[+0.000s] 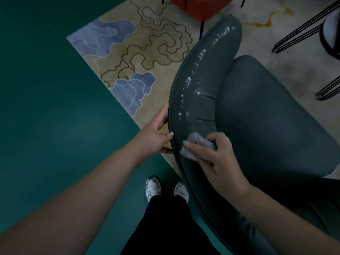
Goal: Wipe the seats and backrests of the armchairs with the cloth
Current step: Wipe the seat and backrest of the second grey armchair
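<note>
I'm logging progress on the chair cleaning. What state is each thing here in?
Backrest: streaked with white residue, not yet wiped along its upper stretch.
Seat: dull, no residue visible.
Cloth: bunched, pressed on the backrest.
Right hand: holds the cloth.
Left hand: grips the backrest's edge.
Red chair: standing on the rug.

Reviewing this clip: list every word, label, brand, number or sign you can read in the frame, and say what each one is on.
None: no readable text anywhere in this view.
Dark green armchair: no tag or label shows, only white specks on the backrest.
Grey cloth in the right hand: no print.
Patterned rug: cloud shapes only, no lettering.
White sneakers: any markings are too small and blurred to read.
</note>
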Demonstrator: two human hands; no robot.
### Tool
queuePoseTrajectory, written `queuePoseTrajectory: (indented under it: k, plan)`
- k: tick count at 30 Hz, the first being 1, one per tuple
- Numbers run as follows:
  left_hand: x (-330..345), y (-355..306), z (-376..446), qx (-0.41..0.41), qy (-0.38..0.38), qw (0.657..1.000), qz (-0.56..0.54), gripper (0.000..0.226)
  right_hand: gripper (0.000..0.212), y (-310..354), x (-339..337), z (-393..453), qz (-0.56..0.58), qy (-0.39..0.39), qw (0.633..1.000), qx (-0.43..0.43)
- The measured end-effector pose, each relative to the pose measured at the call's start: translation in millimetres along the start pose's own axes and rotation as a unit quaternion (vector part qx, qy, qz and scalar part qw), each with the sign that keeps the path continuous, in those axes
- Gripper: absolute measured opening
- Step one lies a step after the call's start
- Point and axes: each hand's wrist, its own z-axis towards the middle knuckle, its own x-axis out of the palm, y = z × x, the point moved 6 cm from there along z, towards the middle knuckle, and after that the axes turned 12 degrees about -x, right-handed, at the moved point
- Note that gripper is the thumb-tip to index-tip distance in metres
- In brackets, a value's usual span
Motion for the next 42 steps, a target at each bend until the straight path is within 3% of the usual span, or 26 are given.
queuePoseTrajectory:
  k: [7,14,18,25,31,35,38,42]
  plan:
    - [-3,2,3,-0.006,-0.006,1.000,0.006,0.076,0.045,-10,2,45,-0.010,0.037,0.998,0.040]
    - [-2,2,1,-0.013,-0.006,1.000,-0.007,0.076,0.046,18,-1,3,0.000,0.119,0.993,-0.016]
    - [-2,1,1,-0.011,-0.015,1.000,-0.008,0.077,0.047,7,7,53,-0.036,0.078,0.996,0.016]
    - [-5,-3,-2,-0.017,-0.005,0.999,-0.039,0.071,0.049,6,-1,13,-0.011,0.046,0.999,0.019]
    - [-5,-1,2,-0.018,-0.011,0.999,-0.046,0.070,0.043,-20,8,85,-0.036,0.012,0.998,0.049]
    - [-4,-2,3,-0.016,-0.007,0.999,-0.027,0.072,0.047,-15,2,50,-0.034,-0.014,0.998,0.054]
    - [-5,-8,5,-0.014,-0.018,1.000,-0.014,0.072,0.049,-14,-1,39,-0.023,-0.002,0.998,0.056]
    - [-8,-14,12,-0.018,-0.021,0.999,-0.026,0.070,0.042,-32,3,92,-0.055,0.007,0.996,0.068]
